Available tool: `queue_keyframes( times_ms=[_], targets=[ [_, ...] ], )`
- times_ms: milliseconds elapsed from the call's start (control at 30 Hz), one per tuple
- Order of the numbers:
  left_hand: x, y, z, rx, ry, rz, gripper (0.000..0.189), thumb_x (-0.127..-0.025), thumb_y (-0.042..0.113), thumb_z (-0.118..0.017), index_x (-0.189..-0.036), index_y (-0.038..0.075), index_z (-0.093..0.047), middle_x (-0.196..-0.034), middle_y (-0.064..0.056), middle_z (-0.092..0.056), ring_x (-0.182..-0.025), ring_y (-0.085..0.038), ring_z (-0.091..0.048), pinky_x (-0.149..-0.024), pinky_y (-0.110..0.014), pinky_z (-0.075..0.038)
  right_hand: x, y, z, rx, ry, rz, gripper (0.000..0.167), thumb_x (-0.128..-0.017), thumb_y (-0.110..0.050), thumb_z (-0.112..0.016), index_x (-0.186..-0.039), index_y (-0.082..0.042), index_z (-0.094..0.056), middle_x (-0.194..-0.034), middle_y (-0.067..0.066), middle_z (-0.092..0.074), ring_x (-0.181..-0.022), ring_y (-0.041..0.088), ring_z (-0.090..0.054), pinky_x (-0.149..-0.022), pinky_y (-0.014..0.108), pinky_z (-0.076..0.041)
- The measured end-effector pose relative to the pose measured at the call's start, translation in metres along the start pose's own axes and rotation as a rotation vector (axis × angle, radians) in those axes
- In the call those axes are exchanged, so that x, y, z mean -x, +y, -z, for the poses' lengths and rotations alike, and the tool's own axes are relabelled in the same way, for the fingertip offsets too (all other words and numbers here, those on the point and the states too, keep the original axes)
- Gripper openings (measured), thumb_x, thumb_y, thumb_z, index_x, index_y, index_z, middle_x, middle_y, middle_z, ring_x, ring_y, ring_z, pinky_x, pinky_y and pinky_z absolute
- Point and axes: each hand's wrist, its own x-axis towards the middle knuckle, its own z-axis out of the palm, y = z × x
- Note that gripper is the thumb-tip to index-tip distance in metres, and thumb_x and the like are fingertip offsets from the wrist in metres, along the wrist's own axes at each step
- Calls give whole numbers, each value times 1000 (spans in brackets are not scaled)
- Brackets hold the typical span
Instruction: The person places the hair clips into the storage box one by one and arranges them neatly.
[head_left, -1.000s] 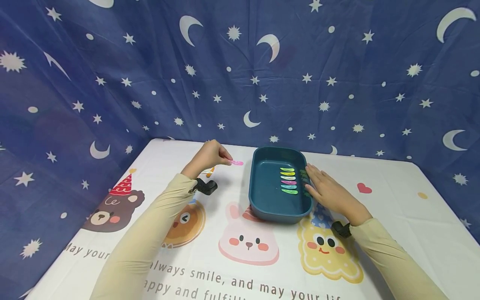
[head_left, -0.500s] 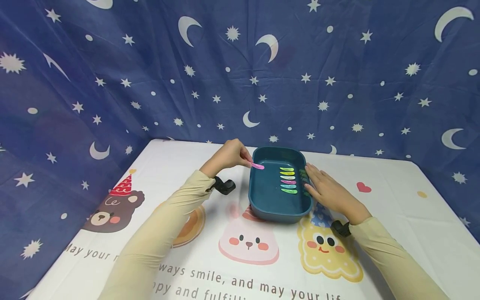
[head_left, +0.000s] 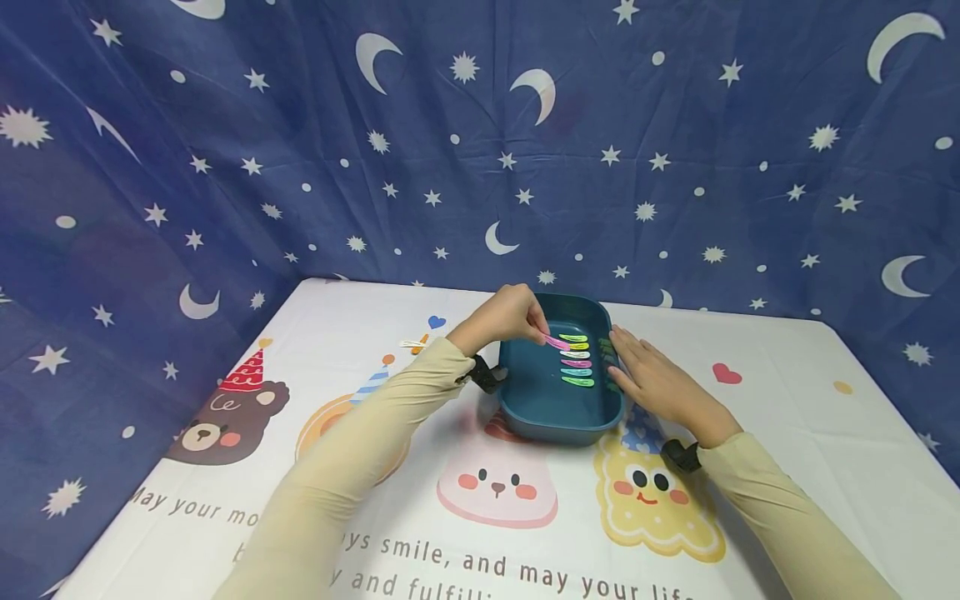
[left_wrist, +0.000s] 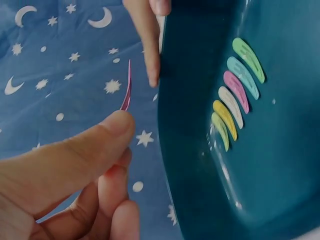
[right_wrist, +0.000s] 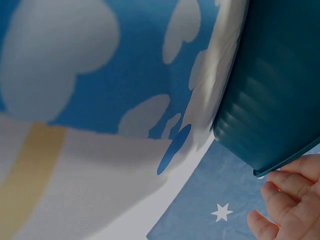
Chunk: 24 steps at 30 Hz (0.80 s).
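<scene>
My left hand [head_left: 510, 317] reaches over the dark teal plastic bin [head_left: 536, 404] and pinches a pink snap hair clip [head_left: 557, 342] between thumb and fingertips. In the left wrist view the thumb covers one end of that pink clip [left_wrist: 127, 95], and its pointed end sticks out. Several hair clips lie in a neat row on the bin floor: a light green clip [head_left: 573, 338] farthest back, then yellow, white, darker pink, blue and a green clip [head_left: 577, 382] nearest. With fingers extended, my right hand [head_left: 660, 379] rests against the bin's right wall.
A small white clip-like piece [head_left: 412, 344] lies on the table left of the bin, beside an orange patch. The white tablecloth [head_left: 810, 417] carries cartoon prints and lettering. A blue star-and-moon curtain [head_left: 450, 117] hangs behind and at the left.
My left hand has carried the pink hair clip rightward, from left of the bin over its rim to the far end of the clip row. The right hand has stayed at the wall.
</scene>
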Motion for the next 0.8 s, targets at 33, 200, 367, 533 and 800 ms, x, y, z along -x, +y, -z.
queue_keyframes(
  times_ms=[33,200,367,533,800],
  targets=[
    [-2,1,-2,-5,-5,-5,6,-76,11,-78,-81,8,-77,-80,-4,-74,-69,-9,-61,-59,-16,-45,0,0,0,1,-1,0,67,-99,-31,-43,-146,7,-17,-154,23,-19,-142,38,-20,-113,55,-19],
    [-11,6,-13,-31,-30,-22,5,-75,12,-78,-78,8,-77,-80,-3,-75,-71,-10,-63,-61,-16,-45,-1,1,0,2,-7,0,67,-99,-32,-43,-147,6,-17,-155,23,-19,-143,38,-19,-113,55,-19],
    [-18,7,-23,-54,-56,-40,5,-75,13,-78,-77,8,-77,-80,-3,-75,-74,-11,-65,-62,-16,-46,-2,1,0,-1,-9,4,66,-99,-32,-43,-147,7,-17,-155,23,-19,-142,38,-20,-113,55,-19],
    [-26,5,-35,-75,-92,-31,5,-76,14,-78,-78,9,-78,-81,-2,-74,-74,-10,-65,-67,-17,-50,-1,1,0,-4,-13,3,66,-99,-31,-43,-146,7,-17,-154,23,-19,-143,38,-19,-113,55,-18],
    [-34,5,-50,-121,-126,-26,6,-75,16,-78,-79,11,-78,-81,-1,-75,-77,-9,-65,-68,-17,-50,0,0,1,-7,-3,11,66,-99,-30,-44,-146,8,-19,-154,24,-20,-142,39,-21,-113,55,-18]
  ],
)
